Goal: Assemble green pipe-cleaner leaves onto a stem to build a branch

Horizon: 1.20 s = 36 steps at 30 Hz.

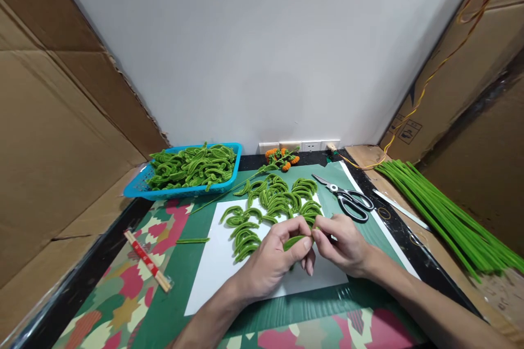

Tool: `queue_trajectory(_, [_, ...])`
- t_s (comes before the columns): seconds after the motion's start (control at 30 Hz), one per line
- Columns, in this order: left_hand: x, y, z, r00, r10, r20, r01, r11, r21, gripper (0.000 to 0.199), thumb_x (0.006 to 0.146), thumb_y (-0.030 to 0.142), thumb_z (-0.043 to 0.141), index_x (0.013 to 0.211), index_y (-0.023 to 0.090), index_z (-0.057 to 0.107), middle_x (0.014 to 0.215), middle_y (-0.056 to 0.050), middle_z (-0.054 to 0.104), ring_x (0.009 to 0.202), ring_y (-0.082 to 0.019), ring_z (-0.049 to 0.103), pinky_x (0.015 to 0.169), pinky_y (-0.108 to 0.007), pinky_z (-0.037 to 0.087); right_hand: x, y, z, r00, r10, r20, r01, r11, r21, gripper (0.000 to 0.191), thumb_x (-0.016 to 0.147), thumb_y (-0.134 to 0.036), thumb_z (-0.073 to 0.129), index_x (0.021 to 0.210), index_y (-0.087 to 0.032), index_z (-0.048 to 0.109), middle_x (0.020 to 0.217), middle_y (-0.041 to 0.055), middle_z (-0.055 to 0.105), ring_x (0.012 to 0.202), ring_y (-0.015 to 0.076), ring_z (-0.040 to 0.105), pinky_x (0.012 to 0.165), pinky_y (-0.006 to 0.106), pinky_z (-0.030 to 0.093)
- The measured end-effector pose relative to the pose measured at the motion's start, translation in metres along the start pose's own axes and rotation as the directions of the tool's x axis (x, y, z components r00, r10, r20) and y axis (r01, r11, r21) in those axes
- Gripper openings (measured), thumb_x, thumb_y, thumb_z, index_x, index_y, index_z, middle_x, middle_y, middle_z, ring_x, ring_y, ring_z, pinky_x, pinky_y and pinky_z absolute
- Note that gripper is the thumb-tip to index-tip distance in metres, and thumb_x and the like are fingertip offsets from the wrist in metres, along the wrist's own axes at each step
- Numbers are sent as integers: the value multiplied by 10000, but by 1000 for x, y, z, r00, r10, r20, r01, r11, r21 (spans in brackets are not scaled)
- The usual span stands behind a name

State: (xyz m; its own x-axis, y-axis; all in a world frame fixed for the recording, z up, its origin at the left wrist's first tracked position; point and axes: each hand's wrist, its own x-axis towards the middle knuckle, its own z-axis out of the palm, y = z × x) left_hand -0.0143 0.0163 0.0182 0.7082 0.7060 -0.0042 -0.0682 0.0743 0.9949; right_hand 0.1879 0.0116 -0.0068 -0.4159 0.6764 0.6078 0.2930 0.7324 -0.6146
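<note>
Over a white sheet of paper [208, 262], my left hand [276, 256] is closed on a green fuzzy pipe cleaner piece [292, 241]. The fingertips of my right hand [341, 242] pinch the end of that same piece, close to my left thumb. My hands partly hide it. Beyond them lie many curved green pipe cleaner leaves [280, 202] in small groups on the paper. One straight folded green piece [192, 240] rests left of the sheet.
A blue basket [184, 193] heaped with green pieces stands at the back left. Black-handled scissors [347, 196] lie right of the leaves. An orange flower stem [282, 159] is by the wall. Wrapped chopsticks [148, 260] lie left; long green pipe cleaners [446, 218] lie right.
</note>
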Motion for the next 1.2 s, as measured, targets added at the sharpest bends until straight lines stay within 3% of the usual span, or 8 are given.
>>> queue_trajectory(0.1, [-3, 6, -5, 992, 117, -57, -80, 897, 434, 221, 1086, 341, 531, 920, 200, 566, 796, -2, 621, 763, -156, 557, 752, -276, 424, 3, -4, 1, 949, 292, 116, -313, 912, 265, 396, 1074, -342, 514, 709, -231, 412, 568, -79, 375, 486, 79, 319, 470, 226, 257])
queue_trajectory(0.2, [-3, 1, -12, 918, 389, 73, -286, 524, 802, 226, 1082, 188, 451, 896, 194, 579, 834, -21, 577, 772, -176, 509, 722, -295, 403, 6, -5, 10, 841, 498, 212, -526, 659, 538, 517, 1041, -601, 556, 699, -233, 437, 524, -81, 413, 413, 68, 308, 392, 212, 247])
queue_trajectory(0.3, [-4, -7, -17, 806, 544, 231, -365, 151, 919, 200, 1038, 89, 458, 947, 176, 613, 839, -52, 609, 798, -212, 544, 711, -315, 426, 7, -4, 22, 764, 574, 294, -595, 452, 664, 579, 961, -735, 603, 713, -256, 393, 499, -113, 368, 348, 51, 201, 322, 212, 177])
queue_trajectory(0.37, [-7, -9, -17, 778, 579, 244, -350, 77, 933, 199, 1023, 65, 470, 1004, 163, 643, 850, -67, 646, 825, -227, 585, 739, -326, 458, 6, -5, 26, 765, 574, 291, -603, 480, 637, 562, 987, -734, 559, 743, -255, 397, 520, -112, 369, 364, 57, 210, 334, 213, 189])
queue_trajectory(0.47, [-10, -8, -11, 839, 544, 6, -291, 439, 850, 183, 1057, 146, 496, 967, 181, 652, 861, -55, 687, 795, -190, 624, 753, -298, 481, 3, -4, 23, 882, 460, 103, -465, 811, 356, 484, 1092, -563, 484, 745, -235, 406, 596, -72, 397, 500, 88, 344, 463, 222, 275])
queue_trajectory(0.6, [-5, -12, -1, 974, 39, -225, 0, 985, 173, 363, 1067, 474, 547, 928, 160, 665, 784, -61, 710, 730, -170, 682, 700, -259, 530, -4, 3, 17, 994, 98, 43, -98, 995, 9, 317, 1144, -275, 380, 840, -232, 456, 644, -41, 541, 522, 104, 455, 548, 254, 319])
queue_trajectory(0.83, [5, -27, 1, 985, -163, -57, 113, 861, -496, 409, 926, 525, 745, 819, 159, 596, 580, 7, 627, 354, -117, 581, 316, -163, 379, -3, 10, 15, 980, -195, -37, 174, 936, -307, 303, 1131, -192, 357, 841, -246, 426, 634, -37, 516, 490, 129, 423, 527, 296, 264])
queue_trajectory(1.2, [0, -17, 4, 985, -74, -156, 30, 963, -268, 379, 945, 512, 749, 906, 186, 559, 601, 34, 602, 406, -120, 588, 375, -184, 448, -1, 3, 8, 997, -76, -20, 72, 985, -158, 287, 1100, -181, 406, 820, -234, 449, 647, -52, 452, 517, 113, 373, 536, 279, 272])
